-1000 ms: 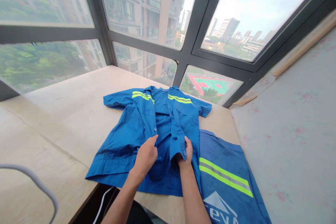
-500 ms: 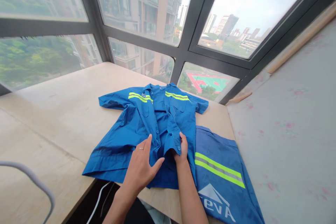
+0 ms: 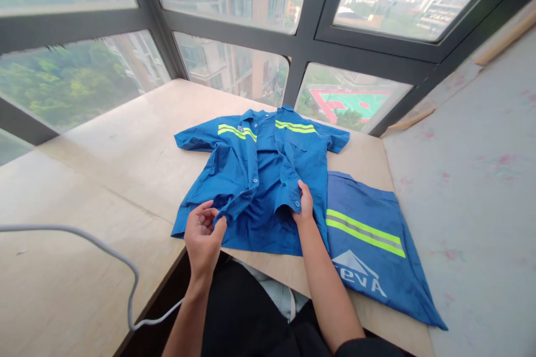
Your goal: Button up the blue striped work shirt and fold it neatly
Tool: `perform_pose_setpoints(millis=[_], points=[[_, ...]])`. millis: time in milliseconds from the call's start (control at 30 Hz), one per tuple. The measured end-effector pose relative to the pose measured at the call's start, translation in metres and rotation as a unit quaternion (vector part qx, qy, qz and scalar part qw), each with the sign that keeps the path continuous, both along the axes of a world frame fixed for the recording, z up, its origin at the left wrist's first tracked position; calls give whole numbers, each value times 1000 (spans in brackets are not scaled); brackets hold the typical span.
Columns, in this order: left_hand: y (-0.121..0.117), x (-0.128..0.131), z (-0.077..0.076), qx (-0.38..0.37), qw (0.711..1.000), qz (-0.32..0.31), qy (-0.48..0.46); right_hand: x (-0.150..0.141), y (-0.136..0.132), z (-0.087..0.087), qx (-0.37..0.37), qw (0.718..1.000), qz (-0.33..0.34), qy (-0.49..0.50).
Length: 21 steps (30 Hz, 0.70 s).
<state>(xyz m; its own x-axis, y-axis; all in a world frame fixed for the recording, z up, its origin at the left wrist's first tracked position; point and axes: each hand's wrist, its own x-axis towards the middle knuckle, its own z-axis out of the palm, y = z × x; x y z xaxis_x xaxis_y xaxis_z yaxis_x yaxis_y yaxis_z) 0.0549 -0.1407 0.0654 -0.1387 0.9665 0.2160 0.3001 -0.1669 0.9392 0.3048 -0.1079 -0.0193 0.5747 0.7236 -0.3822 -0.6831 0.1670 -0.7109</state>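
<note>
Blue short-sleeved shirt lies spread on the pale wooden surface in front of me, front open, collar toward the windows, hem at my end near the surface's front edge. Left grip: nearly closed, thumb and fingertips pinching the lower corner of the front panel on my side of that hand, cloth bunched and lifted a bit; other fingers loosely curled. Right grip: closed on the lower part of the other front panel, thumb on top just beside a button, fingers mostly hidden under the cloth. Panel edge curls up there, leaving a dark hollow beneath. Yellow-green and grey bands cross both sides of the chest; both sleeves lie out to the sides.

Folded blue garment right of the shirt, next to its side edge: one similar band, white lettering and peaked logo below it. Grey-white cable runs in from the left, bends down past the surface edge. Grey window frame behind, flower-patterned wall on the right.
</note>
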Motion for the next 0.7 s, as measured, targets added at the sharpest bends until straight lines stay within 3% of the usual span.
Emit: perform_pose_setpoints(millis=[67, 133, 200, 233, 367, 433, 533, 700], points=[[1, -1, 16, -76, 989, -123, -28, 0, 0, 0, 10, 1000, 0, 23], [1, 2, 21, -152, 947, -281, 27, 0, 1, 1, 17, 999, -5, 35], [1, 10, 14, -193, 897, -382, 108, 1, 1, 1, 18, 999, -7, 34], [0, 14, 7, -192, 885, -400, 145, 1, 1, 2, 19, 999, -6, 30], [-3, 23, -27, -89, 886, -374, 259, 1, -6, 13, 40, 998, 40, 9], [-5, 22, -39, -44, 871, -375, 316, -2, -15, 23, 62, 994, 92, -13], [-7, 18, -47, -2, 843, -372, 389, -12, -30, 39, 73, 980, 173, -69], [-2, 18, -53, 34, 826, -329, 456, -10, -39, 62, -23, 945, 256, -201]])
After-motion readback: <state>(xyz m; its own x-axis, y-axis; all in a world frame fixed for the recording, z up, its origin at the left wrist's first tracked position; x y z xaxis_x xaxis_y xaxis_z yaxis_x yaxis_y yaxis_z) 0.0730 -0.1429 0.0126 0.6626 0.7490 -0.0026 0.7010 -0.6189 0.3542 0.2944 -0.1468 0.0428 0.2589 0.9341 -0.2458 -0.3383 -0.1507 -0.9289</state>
